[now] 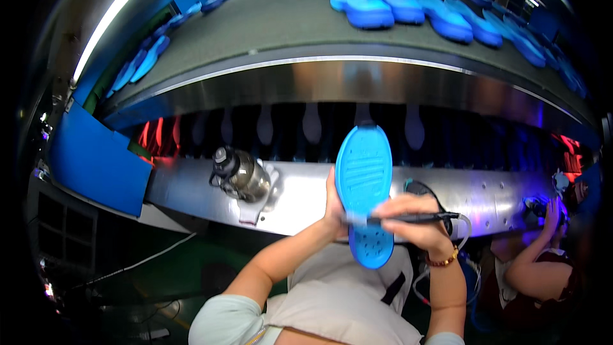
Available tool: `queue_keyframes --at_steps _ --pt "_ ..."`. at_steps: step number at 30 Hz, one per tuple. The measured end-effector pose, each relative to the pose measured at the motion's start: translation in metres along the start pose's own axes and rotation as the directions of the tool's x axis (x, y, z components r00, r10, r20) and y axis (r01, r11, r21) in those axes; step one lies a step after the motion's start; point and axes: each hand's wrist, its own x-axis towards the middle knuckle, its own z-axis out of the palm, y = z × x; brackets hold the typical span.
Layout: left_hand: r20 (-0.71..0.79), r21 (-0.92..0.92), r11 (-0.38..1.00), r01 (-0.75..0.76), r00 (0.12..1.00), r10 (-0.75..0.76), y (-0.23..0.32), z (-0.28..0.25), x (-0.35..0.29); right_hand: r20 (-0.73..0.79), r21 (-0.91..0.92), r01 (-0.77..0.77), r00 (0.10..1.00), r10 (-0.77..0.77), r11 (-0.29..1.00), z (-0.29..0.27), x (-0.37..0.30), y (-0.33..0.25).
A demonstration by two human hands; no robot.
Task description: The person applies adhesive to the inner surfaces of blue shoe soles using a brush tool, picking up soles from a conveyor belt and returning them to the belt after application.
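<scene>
Upright in front of me is a bright blue shoe sole (364, 169), ridged in its upper half and dotted with small holes in its lower part. My left hand (334, 204) grips it by its left edge, with most of the fingers hidden behind it. Across the sole's lower half, my right hand (415, 217) holds a slim black-handled brush (424, 218) with a pale hose running from its rear end. The brush's tip is blurred and lies over the sole; whether it touches the surface I cannot tell.
A dark-lidded bottle (246, 176) stands on the metal bench (300, 195) at left. Beyond, pale soles (311, 124) hang in a dark slot below a conveyor belt (268, 22) carrying several blue soles (447, 19). At far right, a co-worker's arm (536, 262) reaches toward the bench.
</scene>
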Motion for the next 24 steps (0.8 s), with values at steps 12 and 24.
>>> queue_keyframes --at_steps 12,24 --pt "-0.007 0.051 0.995 -0.086 0.996 0.086 -0.003 -0.01 0.003 -0.219 0.321 -0.15 0.949 0.227 0.935 0.005 -0.004 0.004" --pt "0.014 0.02 0.975 -0.222 0.975 0.222 -0.003 0.004 0.01 -0.214 0.067 -0.171 0.96 0.182 0.983 0.002 -0.014 0.014"
